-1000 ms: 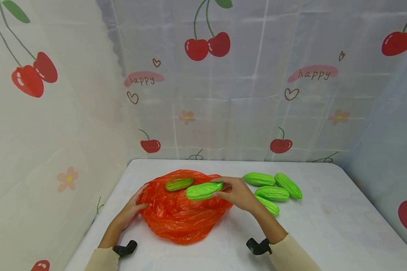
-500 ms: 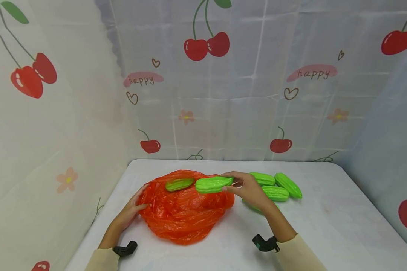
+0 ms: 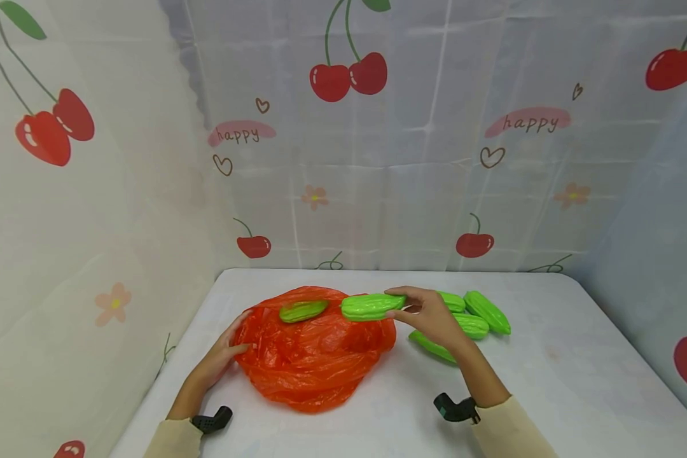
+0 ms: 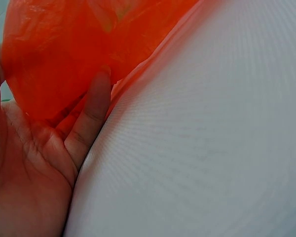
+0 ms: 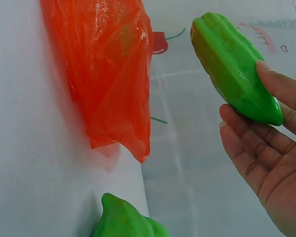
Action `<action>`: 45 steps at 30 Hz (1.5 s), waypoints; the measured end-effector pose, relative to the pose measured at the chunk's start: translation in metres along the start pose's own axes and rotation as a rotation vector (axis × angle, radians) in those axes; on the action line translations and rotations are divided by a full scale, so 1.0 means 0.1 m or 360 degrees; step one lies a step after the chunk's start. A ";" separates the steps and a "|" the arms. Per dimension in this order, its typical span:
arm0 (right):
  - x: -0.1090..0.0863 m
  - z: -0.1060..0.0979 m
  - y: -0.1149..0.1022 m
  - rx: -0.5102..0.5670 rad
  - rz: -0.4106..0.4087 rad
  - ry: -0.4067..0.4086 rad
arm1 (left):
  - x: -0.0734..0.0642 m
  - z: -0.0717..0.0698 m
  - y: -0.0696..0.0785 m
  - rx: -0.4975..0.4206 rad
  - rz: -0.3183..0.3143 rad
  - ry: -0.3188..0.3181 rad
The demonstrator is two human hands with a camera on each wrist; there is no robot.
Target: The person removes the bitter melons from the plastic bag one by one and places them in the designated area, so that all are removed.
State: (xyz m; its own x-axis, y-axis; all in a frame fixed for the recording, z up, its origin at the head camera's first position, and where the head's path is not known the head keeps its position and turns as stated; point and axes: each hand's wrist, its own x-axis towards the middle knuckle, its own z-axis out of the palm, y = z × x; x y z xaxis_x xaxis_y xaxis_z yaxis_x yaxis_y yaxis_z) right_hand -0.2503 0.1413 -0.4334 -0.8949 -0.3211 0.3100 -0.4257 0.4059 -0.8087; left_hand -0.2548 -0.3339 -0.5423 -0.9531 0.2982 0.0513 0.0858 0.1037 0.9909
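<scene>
My right hand [image 3: 432, 315] holds a bright green, ridged bitter melon [image 3: 372, 307] by its narrow end, above the right side of an orange plastic bag [image 3: 303, 381]. In the right wrist view, the thumb lies on one side of the bitter melon [image 5: 232, 69] and fingers support the other. My left hand [image 3: 223, 353] grips the left edge of the bag. In the left wrist view, one finger [image 4: 91, 113] lies against the bag [image 4: 64, 54] and others are hidden behind it. Another bitter melon [image 3: 302, 311], darker green, lies at the bag's opening.
Several more bitter melons [image 3: 486, 312] lie in a group on the white table [image 3: 572, 381], right of the bag and partly behind my right hand. A cherry-print curtain [image 3: 401, 159] hangs behind the table and along its sides.
My right hand has moved to the right and slightly farther back, carrying its bitter melon from over the bag's middle to its right side. My left hand and the bag have stayed put.
</scene>
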 end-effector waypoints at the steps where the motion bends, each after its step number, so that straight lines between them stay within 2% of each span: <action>1: 0.00 -0.01 0.00 0.0002 0.0002 0.0000 | 0.00 0.00 0.00 0.0002 0.0004 0.0000; 7: -0.01 -0.09 0.01 0.0032 0.0026 0.0006 | -0.01 0.00 0.00 0.0012 0.0026 -0.0004; 20: -0.04 -0.27 0.12 0.0072 0.0055 0.0072 | 0.00 0.00 -0.01 0.0012 -0.0031 0.0024; 28: -0.06 -0.40 0.18 -0.0010 0.0041 0.0148 | -0.01 0.00 -0.02 0.0015 -0.0029 0.0020; 38: -0.11 -0.58 0.21 -0.0048 0.0093 0.0195 | 0.01 -0.02 0.00 0.0017 -0.0015 -0.0002; 45: -0.13 -0.70 0.23 -0.0152 0.0107 0.0240 | 0.00 -0.01 0.00 0.0020 -0.0022 -0.0002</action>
State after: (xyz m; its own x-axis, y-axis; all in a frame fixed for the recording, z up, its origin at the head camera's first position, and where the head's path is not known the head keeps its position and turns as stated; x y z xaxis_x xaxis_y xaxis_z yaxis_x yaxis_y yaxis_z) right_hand -0.2580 0.2147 -0.4210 -0.9286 -0.1616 0.3342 -0.3688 0.5038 -0.7811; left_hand -0.2555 -0.3350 -0.5423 -0.9539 0.2977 0.0372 0.0760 0.1199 0.9899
